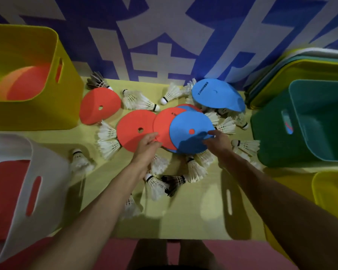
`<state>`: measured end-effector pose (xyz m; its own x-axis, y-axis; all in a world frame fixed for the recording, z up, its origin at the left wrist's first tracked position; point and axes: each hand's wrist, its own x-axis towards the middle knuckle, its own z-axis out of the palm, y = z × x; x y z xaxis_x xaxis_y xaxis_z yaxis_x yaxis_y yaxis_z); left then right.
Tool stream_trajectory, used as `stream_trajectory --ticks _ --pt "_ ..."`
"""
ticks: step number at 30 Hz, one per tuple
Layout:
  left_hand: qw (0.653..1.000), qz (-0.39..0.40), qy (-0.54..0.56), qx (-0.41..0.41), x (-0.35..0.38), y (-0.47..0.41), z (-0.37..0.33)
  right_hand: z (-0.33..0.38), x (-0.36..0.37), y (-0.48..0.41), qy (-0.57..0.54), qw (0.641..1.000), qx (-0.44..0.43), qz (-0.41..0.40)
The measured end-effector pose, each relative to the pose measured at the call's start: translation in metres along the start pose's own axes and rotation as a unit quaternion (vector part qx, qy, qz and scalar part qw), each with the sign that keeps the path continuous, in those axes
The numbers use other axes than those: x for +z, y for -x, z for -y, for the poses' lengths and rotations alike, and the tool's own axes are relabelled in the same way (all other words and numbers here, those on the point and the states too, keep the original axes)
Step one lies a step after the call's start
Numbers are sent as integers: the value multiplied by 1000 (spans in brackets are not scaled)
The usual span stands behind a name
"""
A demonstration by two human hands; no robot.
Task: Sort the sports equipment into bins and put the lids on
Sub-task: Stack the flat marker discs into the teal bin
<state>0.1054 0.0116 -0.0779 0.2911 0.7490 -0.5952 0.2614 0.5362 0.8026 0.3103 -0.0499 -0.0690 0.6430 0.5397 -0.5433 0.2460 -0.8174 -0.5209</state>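
Note:
Flat red and blue discs lie overlapped mid-table among several white shuttlecocks (142,101). My left hand (147,144) pinches the near edge of a red disc (134,131). My right hand (217,142) grips the right edge of a blue disc (189,133) lying on top of the pile. A third red disc (100,106) lies apart to the left, and another blue disc (217,94) rests tilted at the back right. The yellow bin (33,115) at the left holds a red disc (27,82).
A white bin (47,172) with something red inside stands near left. A green bin with a teal bin (320,121) nested in it stands right, stacked lids (300,61) behind it, another yellow bin (330,190) at the near right. A blue-and-white banner (164,36) backs the table.

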Motion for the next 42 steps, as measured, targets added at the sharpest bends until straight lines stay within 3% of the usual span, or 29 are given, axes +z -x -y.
stream_trajectory --ticks 3,8,12,28,37,42 --pt "999 -2 30 -21 3 -12 -5 1 4 -2 -77 996 37 -4" --pt "988 -39 120 -94 12 -22 -12 4 1 5 -54 996 -11 -75" --pt "981 -68 140 -116 19 -26 -13 5 -3 12 -99 990 -34 -96" --pt "988 -152 -10 -17 41 -30 -11 2 -22 17 -110 988 -90 -63" --pt "989 -145 15 41 25 3 -41 36 -56 8 -136 975 -170 -43" --pt "978 -185 59 76 32 35 -65 54 -91 14 -159 955 -246 -35"
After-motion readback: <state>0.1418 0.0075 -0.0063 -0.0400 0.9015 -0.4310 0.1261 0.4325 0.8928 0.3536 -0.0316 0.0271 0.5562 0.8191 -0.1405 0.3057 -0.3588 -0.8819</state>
